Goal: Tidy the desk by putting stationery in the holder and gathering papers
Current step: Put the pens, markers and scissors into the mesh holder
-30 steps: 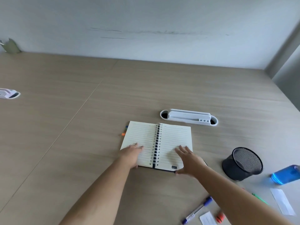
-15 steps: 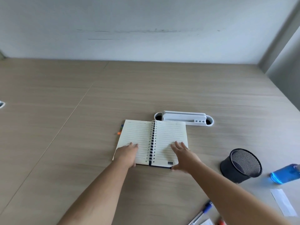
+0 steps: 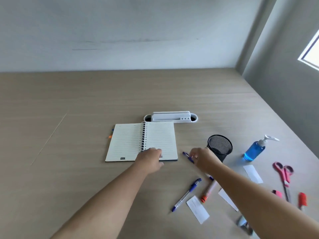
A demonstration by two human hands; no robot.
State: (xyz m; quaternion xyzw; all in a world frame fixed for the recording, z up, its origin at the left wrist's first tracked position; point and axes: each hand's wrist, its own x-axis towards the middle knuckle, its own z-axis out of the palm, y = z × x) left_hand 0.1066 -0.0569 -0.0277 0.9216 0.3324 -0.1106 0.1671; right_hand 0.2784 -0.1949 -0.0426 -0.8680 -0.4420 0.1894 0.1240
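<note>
An open spiral notebook (image 3: 131, 142) with lined pages lies on the desk. My left hand (image 3: 151, 158) rests on the lower part of its right page, holding nothing. Just right of the notebook, my right hand (image 3: 202, 158) is closed around a blue pen (image 3: 187, 155) close to the desk top, its end sticking out to the left. The black mesh holder (image 3: 220, 146) stands right behind that hand. Another blue pen (image 3: 187, 194) and an orange-capped marker (image 3: 208, 191) lie nearer to me. Paper slips (image 3: 197, 209) (image 3: 252, 173) are scattered among them.
A white desk organiser (image 3: 170, 116) sits behind the notebook. A blue pump bottle (image 3: 254, 150) stands to the right of the holder. Pink scissors (image 3: 284, 176), a pink item (image 3: 278, 193) and an orange item (image 3: 303, 199) lie at the right. The wall closes off the back.
My view has swung right, revealing more stationery. My left hand slid from the left page to the right page. My right hand left the notebook and took hold of a blue pen.
</note>
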